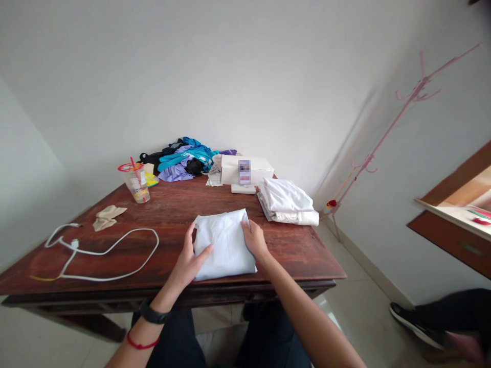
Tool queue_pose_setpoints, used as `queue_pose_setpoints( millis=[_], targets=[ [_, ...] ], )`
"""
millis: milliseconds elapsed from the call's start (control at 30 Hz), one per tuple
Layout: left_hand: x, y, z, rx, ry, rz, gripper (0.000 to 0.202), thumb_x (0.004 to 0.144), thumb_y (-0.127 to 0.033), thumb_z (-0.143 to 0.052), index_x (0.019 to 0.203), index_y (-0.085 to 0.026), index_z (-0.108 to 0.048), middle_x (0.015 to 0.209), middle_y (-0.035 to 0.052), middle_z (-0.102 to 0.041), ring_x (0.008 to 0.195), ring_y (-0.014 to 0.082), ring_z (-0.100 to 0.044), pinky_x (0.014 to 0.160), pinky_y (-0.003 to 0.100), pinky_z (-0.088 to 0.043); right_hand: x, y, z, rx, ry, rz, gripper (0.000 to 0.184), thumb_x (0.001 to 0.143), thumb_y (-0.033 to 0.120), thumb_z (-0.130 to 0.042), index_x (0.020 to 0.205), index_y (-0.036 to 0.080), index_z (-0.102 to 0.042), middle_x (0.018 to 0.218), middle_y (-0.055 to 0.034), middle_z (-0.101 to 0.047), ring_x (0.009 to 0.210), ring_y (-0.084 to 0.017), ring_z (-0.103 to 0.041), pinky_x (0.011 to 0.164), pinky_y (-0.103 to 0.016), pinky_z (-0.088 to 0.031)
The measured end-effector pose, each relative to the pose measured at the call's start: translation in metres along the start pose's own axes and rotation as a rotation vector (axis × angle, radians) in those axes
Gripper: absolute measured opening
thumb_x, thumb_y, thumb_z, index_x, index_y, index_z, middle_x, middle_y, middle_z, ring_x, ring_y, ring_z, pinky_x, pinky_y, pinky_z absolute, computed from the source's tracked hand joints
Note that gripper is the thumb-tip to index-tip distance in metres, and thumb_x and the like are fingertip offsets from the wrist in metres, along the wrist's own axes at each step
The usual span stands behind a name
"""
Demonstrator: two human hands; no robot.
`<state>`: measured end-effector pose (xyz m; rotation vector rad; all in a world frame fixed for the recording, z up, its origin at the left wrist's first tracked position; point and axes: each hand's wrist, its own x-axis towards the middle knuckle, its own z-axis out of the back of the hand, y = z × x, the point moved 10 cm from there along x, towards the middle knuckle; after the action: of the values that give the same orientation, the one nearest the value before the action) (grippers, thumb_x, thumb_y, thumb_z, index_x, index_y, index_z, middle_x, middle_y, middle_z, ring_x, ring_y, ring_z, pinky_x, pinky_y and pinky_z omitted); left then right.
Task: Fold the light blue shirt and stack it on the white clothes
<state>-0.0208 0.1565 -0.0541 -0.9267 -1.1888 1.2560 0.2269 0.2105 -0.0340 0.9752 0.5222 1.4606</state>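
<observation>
A folded white garment (pixel 224 245) rests near the front edge of the dark red wooden table (pixel 184 199). My left hand (pixel 191 256) grips its left side, thumb on top and fingers along the edge, partly hidden. At the opposite side my right hand (pixel 253 239) holds the upper right edge, its thumb on the cloth and its other fingers mostly hidden. Just beyond it, to the right, lies a stack of folded white clothes (pixel 289 202).
A white cable (pixel 111 253), a beige cloth piece (pixel 108 217) and a plastic cup with a red straw (pixel 135 181) are on the left. Heaped clothes (pixel 187 158) and a white box (pixel 228 171) stand by the wall. A pink coat rack (pixel 395 125) leans in view at right.
</observation>
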Motion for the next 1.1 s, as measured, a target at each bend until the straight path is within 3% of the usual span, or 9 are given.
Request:
queue_pose_setpoints(
  millis=[133,367,533,667,767,833,933,1000,1100],
  targets=[
    [0.003,0.012,-0.001,0.083,-0.022,-0.042,0.084,0.085,-0.052,-0.069,0.154,-0.02,-0.035,0.163,0.0165,-0.035,0.149,0.0331,-0.037,0.123,0.049,-0.027,0.011,-0.011,-0.015,-0.118,0.033,-0.065,0.032,0.104,0.039,-0.039,0.084,0.022,-0.057,0.09,-0.0091,-0.071,0.09,-0.026,-0.067,0.075,-0.03,-0.041],
    [-0.009,0.007,-0.002,0.065,0.048,-0.099,0.078,0.085,-0.049,-0.07,0.153,-0.023,-0.04,0.154,0.0129,-0.051,0.141,0.0311,-0.05,0.118,0.046,-0.037,0.025,0.009,-0.011,-0.179,0.046,-0.023,0.037,0.107,0.046,-0.033,0.096,0.024,-0.061,0.091,-0.007,-0.073,0.092,-0.024,-0.069,0.075,-0.027,-0.042],
    [-0.012,0.012,0.006,0.294,-0.097,-0.137,0.051,0.09,-0.05,-0.058,0.129,-0.018,-0.063,0.134,0.0145,-0.067,0.128,0.0327,-0.061,0.109,0.045,-0.047,0.03,-0.003,-0.029,-0.383,0.128,-0.116,0.035,0.107,0.043,-0.037,0.104,0.021,-0.064,0.105,-0.0146,-0.074,0.101,-0.029,-0.069,0.082,-0.033,-0.045],
    [-0.023,-0.005,0.006,0.521,-0.187,-0.27,0.049,0.095,-0.042,-0.049,0.134,-0.015,-0.06,0.13,0.0186,-0.066,0.117,0.0333,-0.066,0.101,0.046,-0.053,0.03,-0.006,-0.03,-0.414,0.132,-0.142,0.038,0.106,0.043,-0.038,0.111,0.017,-0.065,0.106,-0.0188,-0.073,0.103,-0.032,-0.069,0.085,-0.039,-0.046],
    [-0.026,-0.038,0.005,0.722,-0.247,-0.357,0.056,0.098,-0.04,-0.049,0.147,-0.014,-0.049,0.156,0.0239,-0.041,0.125,0.0375,-0.061,0.102,0.052,-0.051,0.027,0.011,-0.017,-0.436,0.068,-0.084,0.043,0.104,0.043,-0.043,0.133,0.015,-0.056,0.119,-0.0196,-0.069,0.108,-0.033,-0.067,0.089,-0.041,-0.048],
    [-0.02,-0.065,-0.007,0.789,-0.227,-0.47,0.056,0.1,-0.037,-0.047,0.151,-0.015,-0.045,0.163,0.0209,-0.031,0.139,0.0378,-0.049,0.111,0.053,-0.045,0.022,0.035,-0.01,-0.456,-0.006,0.031,0.053,0.102,0.042,-0.046,0.147,0.014,-0.045,0.137,-0.0207,-0.06,0.122,-0.033,-0.059,0.097,-0.043,-0.047],
    [0.0,-0.084,-0.042,0.821,-0.054,-0.607,0.054,0.101,-0.024,-0.036,0.154,-0.012,-0.04,0.158,0.0167,-0.044,0.148,0.0299,-0.04,0.12,0.049,-0.037,0.009,0.073,-0.023,-0.463,0.026,0.283,0.056,0.102,0.037,-0.045,0.154,0.016,-0.041,0.157,-0.0176,-0.042,0.146,-0.034,-0.036,0.113,-0.047,-0.036],
    [0.018,-0.072,-0.062,0.878,0.027,-0.57,0.057,0.099,-0.016,-0.033,0.155,-0.007,-0.039,0.156,0.0179,-0.048,0.148,0.0301,-0.04,0.12,0.049,-0.037,-0.001,0.082,-0.045,-0.47,0.14,0.39,0.053,0.104,0.031,-0.039,0.155,0.015,-0.041,0.164,-0.0151,-0.035,0.154,-0.033,-0.022,0.119,-0.049,-0.028],
    [0.035,-0.039,-0.075,1.002,0.022,-0.442,0.058,0.095,-0.013,-0.036,0.151,-0.003,-0.045,0.157,0.0204,-0.045,0.148,0.038,-0.038,0.118,0.055,-0.035,-0.008,0.063,-0.075,-0.51,0.303,0.388,0.053,0.105,0.027,-0.035,0.157,0.015,-0.039,0.168,-0.0134,-0.026,0.157,-0.034,-0.015,0.121,-0.053,-0.024]
  ],
)
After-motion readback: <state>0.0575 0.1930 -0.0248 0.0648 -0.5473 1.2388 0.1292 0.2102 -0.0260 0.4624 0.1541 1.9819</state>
